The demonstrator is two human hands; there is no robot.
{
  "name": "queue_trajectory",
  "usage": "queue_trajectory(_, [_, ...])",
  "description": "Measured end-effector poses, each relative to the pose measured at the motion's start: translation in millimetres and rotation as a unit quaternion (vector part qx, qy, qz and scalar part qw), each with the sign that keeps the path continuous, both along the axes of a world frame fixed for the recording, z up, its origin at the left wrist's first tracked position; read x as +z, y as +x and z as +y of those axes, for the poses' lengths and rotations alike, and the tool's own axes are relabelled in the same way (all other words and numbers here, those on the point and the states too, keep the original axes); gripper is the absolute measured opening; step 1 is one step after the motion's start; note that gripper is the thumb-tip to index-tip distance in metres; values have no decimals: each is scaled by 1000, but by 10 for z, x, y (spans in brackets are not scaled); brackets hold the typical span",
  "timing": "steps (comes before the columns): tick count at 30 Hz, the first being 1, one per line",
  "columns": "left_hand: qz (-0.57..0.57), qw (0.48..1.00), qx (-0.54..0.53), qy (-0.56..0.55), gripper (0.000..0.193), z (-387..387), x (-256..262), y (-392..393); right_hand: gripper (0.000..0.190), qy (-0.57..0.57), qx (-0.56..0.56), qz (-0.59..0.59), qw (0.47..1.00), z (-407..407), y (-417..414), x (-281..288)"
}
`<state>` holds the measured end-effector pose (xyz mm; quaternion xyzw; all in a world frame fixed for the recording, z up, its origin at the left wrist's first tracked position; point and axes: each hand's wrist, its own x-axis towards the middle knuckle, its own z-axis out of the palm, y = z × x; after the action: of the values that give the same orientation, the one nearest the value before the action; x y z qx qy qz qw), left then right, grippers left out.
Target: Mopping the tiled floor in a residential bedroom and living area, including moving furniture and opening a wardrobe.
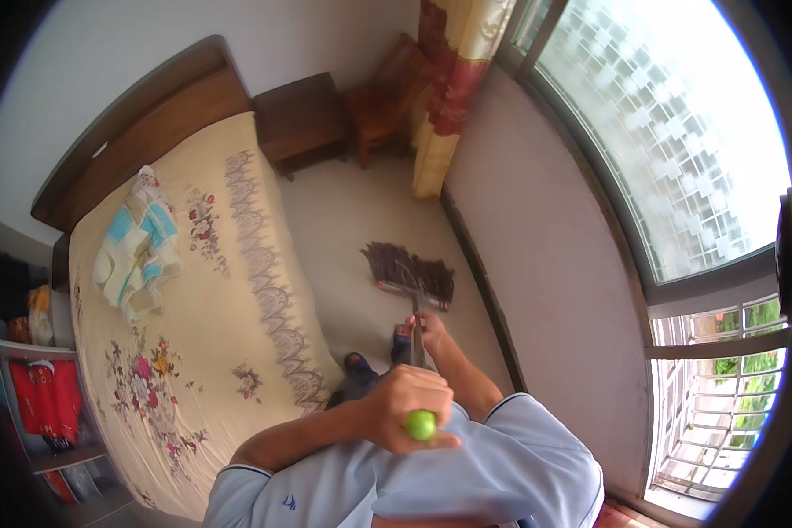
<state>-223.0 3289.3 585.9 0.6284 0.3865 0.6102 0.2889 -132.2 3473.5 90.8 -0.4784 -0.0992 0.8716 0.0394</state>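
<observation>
My left hand (402,404) wraps around the top of a mop handle (417,350), whose round green end cap (420,425) pokes out by the thumb. Lower down the same pole, my right hand (429,328) grips it. At the far end, a wide flat mop head with dark brown strands (412,269) rests spread on the pale floor (343,218), in front of my feet. The strands fan out away from me, toward the chair and curtain. Part of the handle is hidden behind my left hand.
On the left, a bed with a floral sheet (218,369) holds a crumpled cloth (138,244). A nightstand (303,122) and wooden chair (383,99) stand at the far end. A curtain (435,132) hangs beside the wall (534,198) on the right. Shelves (46,402) hold clothes.
</observation>
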Motion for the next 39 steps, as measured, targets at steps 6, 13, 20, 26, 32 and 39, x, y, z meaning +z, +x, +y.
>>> queue_trajectory(6, [-127, 985, 112, 22, 31, -1366, 47, -382, 16, -15, 147, -7, 989, -825, -608, 174])
queue_trajectory(13, [-17, 958, 284, -42, 24, -2109, 110, 54, 18, 42, 180, 101, 978, -697, -1533, 497])
queue_trajectory(20, [171, 894, 385, -155, 14, -1641, -592, 167, 28, 42, 236, 215, 947, -926, -2339, 1370])
queue_trajectory(26, [105, 844, 467, -245, 20, -669, -2260, -111, 26, 120, 432, 194, 872, -689, -2070, 212])
queue_trajectory(32, [81, 788, 552, -260, 20, -443, -2384, 128, 30, 69, 529, 160, 831, -729, -1627, 241])
queue_trajectory(39, [23, 756, 589, -283, 22, -384, -1681, 979, 29, 12, 538, 77, 839, -944, -1118, 1312])
